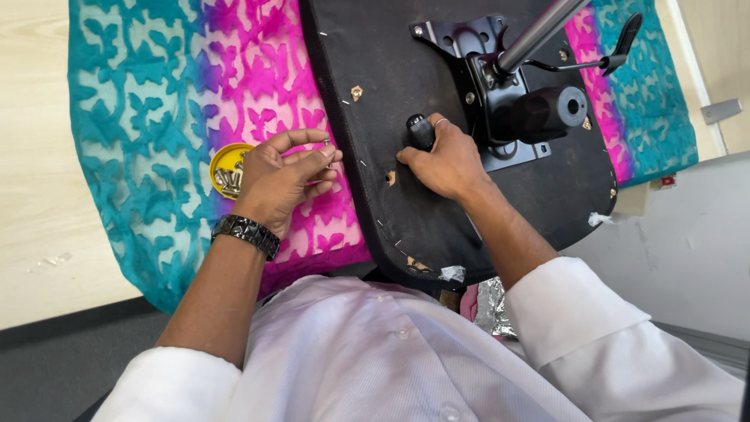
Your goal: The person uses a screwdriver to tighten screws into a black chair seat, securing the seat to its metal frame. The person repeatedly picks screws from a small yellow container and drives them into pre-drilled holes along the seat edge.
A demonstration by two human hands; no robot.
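An upturned office chair seat (406,70) lies black underside up on a pink and teal patterned cloth (156,101). A black metal mechanism plate (469,47) with a silver gas cylinder (539,31) is fixed to it. My right hand (445,160) rests on the seat base, closed around a black tool handle (419,129) held upright near a hole. My left hand (281,176) pinches a small silver screw (327,145) between thumb and fingers, just left of the seat edge. A yellow lid (226,160) with several screws sits under that hand.
A black lever (621,43) sticks out of the mechanism at the upper right. A light wood floor (31,156) lies to the left, a grey surface (687,242) to the right. Crumpled foil (492,309) shows below the seat.
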